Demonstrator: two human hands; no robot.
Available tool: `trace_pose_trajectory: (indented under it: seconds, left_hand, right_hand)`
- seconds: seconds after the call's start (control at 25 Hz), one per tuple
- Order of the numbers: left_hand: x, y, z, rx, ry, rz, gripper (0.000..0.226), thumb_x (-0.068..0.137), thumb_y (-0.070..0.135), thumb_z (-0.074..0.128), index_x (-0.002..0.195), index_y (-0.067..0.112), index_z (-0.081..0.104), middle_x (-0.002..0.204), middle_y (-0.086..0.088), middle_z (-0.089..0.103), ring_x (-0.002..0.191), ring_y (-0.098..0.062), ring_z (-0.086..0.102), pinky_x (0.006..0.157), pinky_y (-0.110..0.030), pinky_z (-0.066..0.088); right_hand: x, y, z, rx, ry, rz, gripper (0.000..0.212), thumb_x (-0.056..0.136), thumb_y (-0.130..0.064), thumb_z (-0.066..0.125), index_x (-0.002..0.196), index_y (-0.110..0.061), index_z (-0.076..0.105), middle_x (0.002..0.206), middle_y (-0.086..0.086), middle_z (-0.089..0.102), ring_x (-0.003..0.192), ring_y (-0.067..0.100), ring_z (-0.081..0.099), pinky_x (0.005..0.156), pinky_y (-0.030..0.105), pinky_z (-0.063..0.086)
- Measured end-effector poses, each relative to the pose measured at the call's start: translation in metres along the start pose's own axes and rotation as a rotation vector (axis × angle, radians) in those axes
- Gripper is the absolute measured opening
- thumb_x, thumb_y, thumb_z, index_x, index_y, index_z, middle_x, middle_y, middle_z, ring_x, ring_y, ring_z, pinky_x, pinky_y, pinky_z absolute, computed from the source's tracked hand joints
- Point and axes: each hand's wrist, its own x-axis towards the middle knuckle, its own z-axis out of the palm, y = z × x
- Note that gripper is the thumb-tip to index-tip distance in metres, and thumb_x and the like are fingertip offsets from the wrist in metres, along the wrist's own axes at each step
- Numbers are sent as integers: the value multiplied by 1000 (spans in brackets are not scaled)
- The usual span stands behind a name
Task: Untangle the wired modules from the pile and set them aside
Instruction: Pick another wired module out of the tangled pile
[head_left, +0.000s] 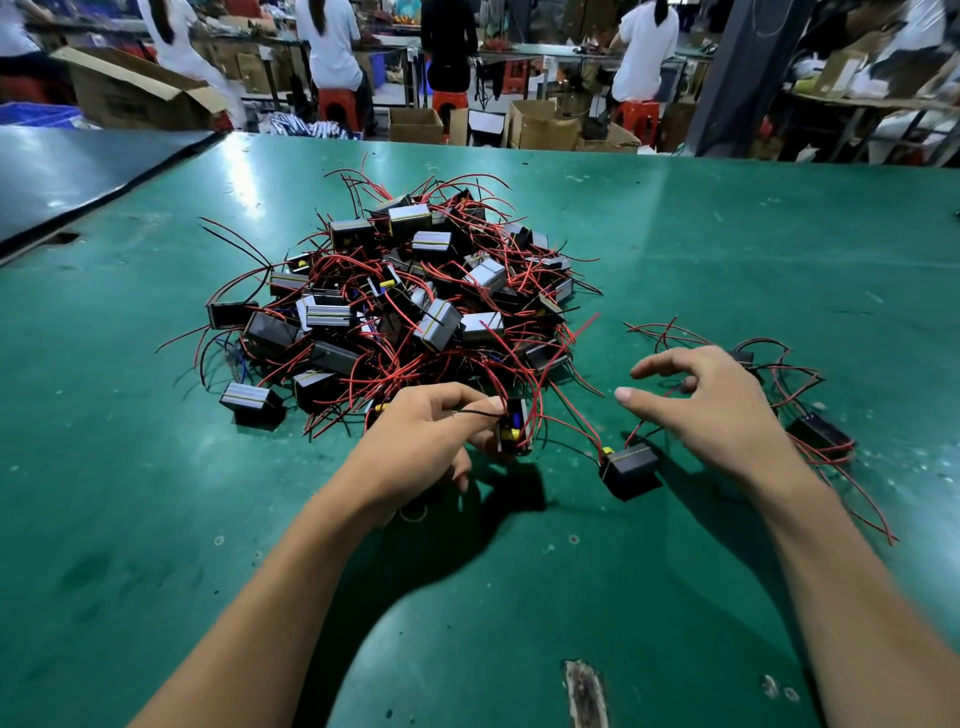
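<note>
Head view: the green table (156, 467) is carrying a large pile of wired modules (395, 296) at its centre, the black and grey blocks lying knotted together in red and black leads. The left hand (421, 441) is gripping one held module (514, 428) at the near edge of the pile; thumb and fingers are closing on the block, and a black lead is passing across the fingertips. Red wires are running from this module back into the pile, so it is remaining attached to the tangle.

The right hand (711, 410) is hovering above the table to the right of the pile, fingers spread and curled, holding nothing. Just below it, a loose module (628, 467) is sitting on the table between the two hands, its red lead trailing toward the held module.

Further right, a set-aside group (800, 405) of modules is lying apart from the pile, partly hidden behind the right hand, with red wires spreading toward the table edge.

Beyond the table, people are sitting on red stools (447, 106) at benches among cardboard boxes (135, 93)
</note>
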Motion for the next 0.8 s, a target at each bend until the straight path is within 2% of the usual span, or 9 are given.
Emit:
trace_pose_trajectory:
  seconds: [0.08,0.16,0.24,0.32,0.4,0.48,0.56,0.72,0.8]
  left_hand:
    - [1,-2,0,81,-7,-18,14,92,30,66,90,16,68,64,-1,62,45,-18,49,45,-21,39]
    - [1,-4,0,208,2,0,16,92,33,66,90,17,66,59,0,60,44,-14,46,44,-20,37]
    - [-1,-6,2,368,7,63,16,91,37,65,85,22,68,54,4,63,39,-5,43,43,-15,34]
    - [-2,-6,5,451,3,109,15,92,36,64,84,24,69,53,5,65,36,1,42,41,-10,30]
    - [-2,-6,5,474,-2,119,15,93,34,63,84,24,68,54,3,67,34,0,42,41,-11,30]
    - [-1,-6,4,463,-7,95,13,94,32,60,84,25,65,61,-2,70,37,-8,43,42,-19,35]
    - [0,-5,1,407,-11,48,10,94,29,59,86,24,62,65,-4,72,39,-13,42,42,-23,35]
    - [-1,-4,-3,464,-72,24,11,91,27,64,86,20,58,59,-2,70,36,-9,43,37,-18,34]
    - [-1,-3,-5,416,-69,-4,9,87,19,67,86,17,59,56,0,67,36,-11,45,37,-17,34]
  right_hand:
    - [-2,-6,5,-151,69,-55,18,77,-48,80,92,-39,72,110,-4,59,120,23,45,96,35,31]
    - [-6,-10,11,-273,118,-143,15,78,-53,76,89,-42,73,107,-11,59,118,20,40,84,30,17]
    - [-8,-13,13,-339,128,-213,14,79,-53,75,88,-43,74,104,-14,57,115,18,38,77,27,10]
    - [-8,-14,12,-311,99,-211,14,80,-48,77,92,-42,74,106,-13,56,114,18,40,82,27,15]
    - [-7,-12,9,-154,63,-169,21,81,-37,80,101,-36,73,110,-6,56,108,17,51,93,30,30]
    - [-5,-11,4,27,70,-120,30,81,-27,81,110,-30,71,115,-1,57,90,13,59,87,26,39]
    - [-3,-9,-1,95,119,-53,32,84,-26,79,114,-26,69,117,3,58,81,7,60,85,24,41]
    - [0,-5,-4,-14,213,11,21,87,-29,74,106,-21,68,111,7,60,96,19,60,92,30,45]
    - [0,-4,-8,4,220,3,12,86,-32,75,91,-22,69,92,3,64,85,15,59,80,23,46]
